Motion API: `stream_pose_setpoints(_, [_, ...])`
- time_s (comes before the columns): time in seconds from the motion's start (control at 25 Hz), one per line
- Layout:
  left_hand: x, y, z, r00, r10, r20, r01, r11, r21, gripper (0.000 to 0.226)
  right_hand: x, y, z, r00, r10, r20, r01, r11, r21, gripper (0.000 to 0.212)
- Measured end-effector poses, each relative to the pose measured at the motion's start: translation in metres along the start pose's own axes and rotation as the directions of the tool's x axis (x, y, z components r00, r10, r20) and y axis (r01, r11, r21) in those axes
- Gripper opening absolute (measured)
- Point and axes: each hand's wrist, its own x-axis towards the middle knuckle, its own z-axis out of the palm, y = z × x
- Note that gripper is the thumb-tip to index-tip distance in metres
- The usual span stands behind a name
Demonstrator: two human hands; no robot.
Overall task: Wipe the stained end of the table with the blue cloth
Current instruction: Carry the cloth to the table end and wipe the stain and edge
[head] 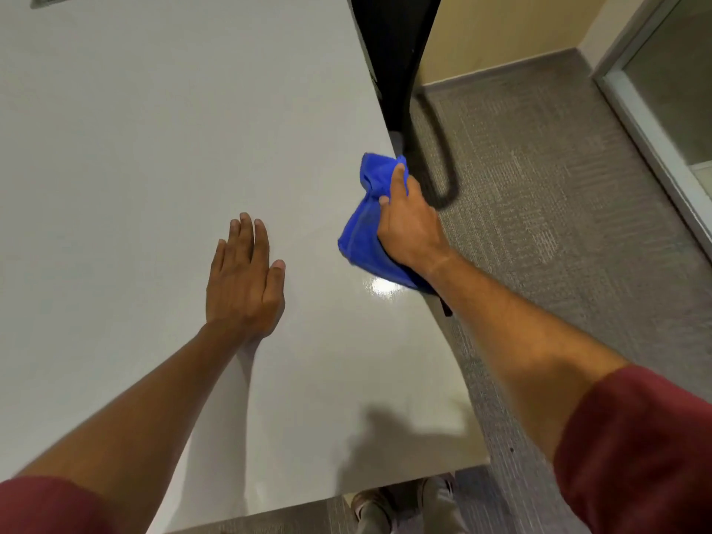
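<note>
- Nearest to you are your two forearms with the dark red sleeves [635, 449] pushed up, and below the near edge of the worktop [154, 148] you can see your shoes [400, 502] on the carpet [539, 167].
- Your right hand [408, 221] is closed over the blue cloth [364, 229]; the fingers curl around the bunched top part and pinch it.
- The cloth lies against the right edge of the worktop, about halfway along it. Its long axis runs along this edge, from the near side to the far side.
- Your left hand [244, 279] is flat on the worktop, palm down, fingers spread only a little and holding nothing. It is well apart from the cloth, towards the middle.
- So the right hand is the one that works, and I think the next stroke should go along the right edge.
- The surface is pale grey and glossy, with a bright reflection [381, 287] just beside the near end of the cloth. I cannot see a clear stain.
- Beyond the right edge stands a black chair [397, 52], then a yellow wall [520, 28] and a glass door [662, 82].
</note>
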Motion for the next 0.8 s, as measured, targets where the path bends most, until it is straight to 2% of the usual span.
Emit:
stream_pose_setpoints(0.2, [-0.001, -0.001, 0.002, 1.0, 0.007, 0.002, -0.007, 1.0, -0.007, 0.069, 0.003, 0.0, -0.001, 1.0, 0.014, 0.014, -0.014, 1.0, 0.02, 0.062])
stream_pose_setpoints(0.4, [0.001, 0.0, -0.002, 1.0, 0.006, 0.0, -0.006, 1.0, -0.027, 0.069, -0.084, 0.015, 0.0, 1.0, -0.02, 0.004, 0.019, 0.999, 0.044, 0.064])
stream_pose_setpoints(0.64, [-0.001, 0.003, -0.007, 1.0, 0.016, 0.004, -0.016, 1.0, -0.02, 0.069, -0.191, 0.025, -0.005, 0.996, 0.084, 0.033, -0.085, 0.996, 0.031, 0.062])
stream_pose_setpoints(0.8, [-0.003, 0.007, -0.01, 1.0, 0.019, 0.011, -0.019, 1.0, -0.024, 0.064, -0.192, 0.026, -0.008, 0.994, 0.101, 0.034, -0.102, 0.994, 0.037, 0.062])
